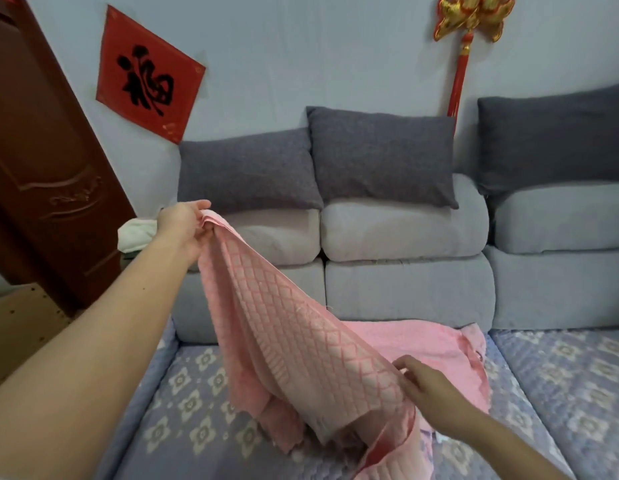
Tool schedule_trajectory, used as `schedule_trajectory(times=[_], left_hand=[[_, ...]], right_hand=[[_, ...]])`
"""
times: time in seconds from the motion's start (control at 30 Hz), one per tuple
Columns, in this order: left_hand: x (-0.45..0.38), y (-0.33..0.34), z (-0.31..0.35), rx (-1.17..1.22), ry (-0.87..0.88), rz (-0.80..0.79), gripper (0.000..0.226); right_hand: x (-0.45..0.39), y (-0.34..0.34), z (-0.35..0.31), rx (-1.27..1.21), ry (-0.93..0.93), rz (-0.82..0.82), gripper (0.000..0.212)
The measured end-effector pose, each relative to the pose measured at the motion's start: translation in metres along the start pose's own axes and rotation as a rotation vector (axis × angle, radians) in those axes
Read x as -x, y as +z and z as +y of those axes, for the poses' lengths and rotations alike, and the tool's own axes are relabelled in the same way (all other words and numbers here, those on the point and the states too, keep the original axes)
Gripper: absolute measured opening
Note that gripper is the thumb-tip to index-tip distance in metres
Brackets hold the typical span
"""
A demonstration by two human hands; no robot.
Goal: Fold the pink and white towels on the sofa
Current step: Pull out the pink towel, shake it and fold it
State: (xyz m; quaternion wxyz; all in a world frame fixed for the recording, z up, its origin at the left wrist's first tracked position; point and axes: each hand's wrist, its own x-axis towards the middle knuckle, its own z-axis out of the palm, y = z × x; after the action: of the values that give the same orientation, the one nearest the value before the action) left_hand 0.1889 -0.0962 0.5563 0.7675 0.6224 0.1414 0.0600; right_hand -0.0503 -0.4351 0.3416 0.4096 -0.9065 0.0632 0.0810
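One pink towel [294,341], one white towel [135,235], three dark grey cushions [380,157], two hands [429,384].

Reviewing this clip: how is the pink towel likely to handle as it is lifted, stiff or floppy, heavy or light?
Probably floppy: the pink towel sags between the left hand and right hand, bunching on the sofa seat. Likely light, since each hand holds it by an edge. The woven diamond texture suggests it won't slip easily.

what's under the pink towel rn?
The floral quilted seat cover shows around the pink towel, which the left hand lifts and the right hand holds. More pink cloth lies bunched beneath; anything under that is hidden.
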Motion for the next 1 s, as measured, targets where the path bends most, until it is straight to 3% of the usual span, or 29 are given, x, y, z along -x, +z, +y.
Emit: schedule_trajectory(times=[0.2,0.37,0.53,0.63,0.73,1.0], left_hand=[[-0.002,0.014,-0.005,-0.074,-0.032,-0.025,0.043],[-0.005,0.018,-0.008,-0.112,-0.051,-0.037,0.043],[-0.002,0.022,-0.015,-0.122,-0.068,-0.045,0.042],[0.002,0.024,-0.018,-0.105,-0.064,-0.040,0.042],[0.005,0.020,-0.018,-0.067,-0.058,-0.042,0.041],[0.010,0.005,-0.012,0.006,-0.045,-0.019,0.039]], right_hand=[[0.021,0.044,0.007,0.268,-0.150,0.244,0.035],[0.032,0.052,0.017,0.434,-0.296,0.253,0.058],[0.028,0.055,0.019,0.458,-0.286,0.253,0.046],[0.019,0.054,0.014,0.371,-0.120,0.180,0.028],[0.014,0.053,0.015,0.251,0.021,0.167,0.024],[0.009,0.049,0.012,0.027,0.055,0.652,0.014]])
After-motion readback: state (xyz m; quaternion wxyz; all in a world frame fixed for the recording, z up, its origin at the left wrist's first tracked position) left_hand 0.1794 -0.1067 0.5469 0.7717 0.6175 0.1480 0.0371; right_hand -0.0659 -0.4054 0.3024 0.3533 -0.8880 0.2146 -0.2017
